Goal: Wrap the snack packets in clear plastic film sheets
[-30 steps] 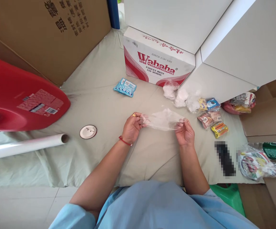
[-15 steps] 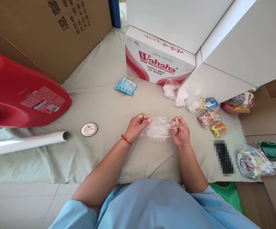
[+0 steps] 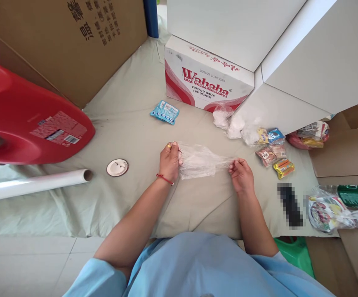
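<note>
A clear, crinkled plastic bag (image 3: 199, 161) is stretched sideways between my two hands, just above the pale green cloth (image 3: 203, 210). My left hand (image 3: 169, 161) is closed on its left end, thumb on top. At the other end the plastic narrows to a twist, pinched by the fingertips of my right hand (image 3: 241, 175). Beyond them, several scrunched clear plastic bags (image 3: 236, 126) lie against the white Wahaba-style water carton, whose print reads Wahaha (image 3: 208, 78). Small wrapped snacks (image 3: 267, 154) rest to the right of those bags.
Left of my hands are a round pin badge (image 3: 117, 168), a white tube (image 3: 36, 184) and a large red jug (image 3: 33, 119). Blue packets (image 3: 164, 112) lie ahead. A blurred dark object (image 3: 291, 205) and a green-labelled bottle (image 3: 356, 195) are at right.
My hands have moved apart, the left one leftward and the right one rightward. Between them the plastic bag has been drawn out longer and flatter.
</note>
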Motion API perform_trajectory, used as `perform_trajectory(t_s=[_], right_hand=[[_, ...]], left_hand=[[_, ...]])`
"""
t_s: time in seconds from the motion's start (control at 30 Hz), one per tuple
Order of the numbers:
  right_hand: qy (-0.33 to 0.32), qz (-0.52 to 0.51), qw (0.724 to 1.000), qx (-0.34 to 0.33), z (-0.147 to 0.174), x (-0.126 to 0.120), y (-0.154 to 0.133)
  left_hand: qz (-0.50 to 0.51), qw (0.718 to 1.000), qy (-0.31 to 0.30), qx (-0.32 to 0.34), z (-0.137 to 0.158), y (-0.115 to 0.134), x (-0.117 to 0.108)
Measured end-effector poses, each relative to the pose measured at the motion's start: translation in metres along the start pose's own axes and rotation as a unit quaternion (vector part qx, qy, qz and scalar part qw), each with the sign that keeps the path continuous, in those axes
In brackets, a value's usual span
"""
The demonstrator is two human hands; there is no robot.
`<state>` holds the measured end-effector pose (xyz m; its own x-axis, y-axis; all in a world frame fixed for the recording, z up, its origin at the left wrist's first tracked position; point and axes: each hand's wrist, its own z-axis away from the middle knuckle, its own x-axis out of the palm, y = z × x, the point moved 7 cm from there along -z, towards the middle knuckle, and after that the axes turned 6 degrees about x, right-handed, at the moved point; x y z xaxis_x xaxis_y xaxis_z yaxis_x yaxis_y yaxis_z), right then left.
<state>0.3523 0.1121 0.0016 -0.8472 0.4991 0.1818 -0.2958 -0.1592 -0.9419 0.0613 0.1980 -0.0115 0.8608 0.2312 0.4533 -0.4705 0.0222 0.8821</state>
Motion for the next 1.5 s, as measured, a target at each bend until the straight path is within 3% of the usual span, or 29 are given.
perform_trajectory(t_s=[0.07, 0.1, 0.17, 0.27, 0.3, 0.37, 0.43, 0.57, 0.67, 0.77, 0.83, 1.0, 1.2, 1.3, 1.4, 1.5], right_hand=[[0.047, 0.133, 0.982, -0.122, 0.008, -0.01, -0.022], [0.044, 0.204, 0.959, -0.191, 0.015, -0.006, -0.035], [-0.026, 0.339, 0.89, -0.304, 0.03, 0.02, -0.051], [-0.16, 0.465, 0.78, -0.387, 0.047, 0.072, -0.046], [-0.184, 0.481, 0.758, -0.401, 0.049, 0.087, -0.041], [-0.204, 0.491, 0.738, -0.416, 0.046, 0.108, -0.032], [-0.196, 0.477, 0.745, -0.423, 0.04, 0.117, -0.03], [-0.182, 0.412, 0.805, -0.387, 0.03, 0.098, -0.043], [-0.171, 0.358, 0.863, -0.312, 0.022, 0.066, -0.049], [-0.093, 0.245, 0.941, -0.213, 0.009, 0.023, -0.045], [-0.035, 0.151, 0.976, -0.155, 0.002, -0.002, -0.038], [0.027, 0.029, 0.991, -0.13, -0.004, -0.031, -0.036], [0.002, 0.033, 0.99, -0.134, 0.002, -0.026, -0.063], [-0.039, 0.031, 0.996, -0.071, 0.005, -0.009, -0.075], [-0.086, 0.004, 0.996, 0.038, 0.008, 0.015, -0.075], [-0.096, -0.032, 0.991, 0.088, 0.013, 0.039, -0.072]], left_hand=[[-0.001, 1.0, -0.005, -0.013, 0.001, -0.002, 0.001], [-0.004, 1.0, -0.01, -0.019, 0.001, -0.003, 0.001], [-0.016, 0.999, -0.02, -0.023, 0.003, -0.005, 0.003], [-0.036, 0.999, -0.037, -0.013, 0.005, -0.005, 0.005], [-0.041, 0.998, -0.042, -0.009, 0.005, -0.005, 0.006], [-0.052, 0.997, -0.051, 0.001, 0.005, -0.004, 0.007], [-0.062, 0.997, -0.053, 0.01, 0.004, -0.003, 0.006], [-0.066, 0.997, -0.05, -0.001, 0.002, -0.004, 0.004], [-0.071, 0.996, -0.043, -0.011, 0.001, -0.006, 0.002], [-0.078, 0.996, -0.036, -0.023, 0.0, -0.008, -0.001], [-0.081, 0.996, -0.036, -0.032, 0.0, -0.008, -0.002], [-0.099, 0.993, -0.047, -0.051, 0.0, -0.008, -0.001], [-0.123, 0.991, -0.03, -0.045, -0.006, -0.007, -0.007], [-0.226, 0.973, 0.026, 0.049, -0.007, 0.01, -0.017], [-0.338, 0.906, 0.077, 0.242, 0.01, 0.046, -0.014], [-0.368, 0.838, -0.001, 0.403, 0.042, 0.067, 0.011]])
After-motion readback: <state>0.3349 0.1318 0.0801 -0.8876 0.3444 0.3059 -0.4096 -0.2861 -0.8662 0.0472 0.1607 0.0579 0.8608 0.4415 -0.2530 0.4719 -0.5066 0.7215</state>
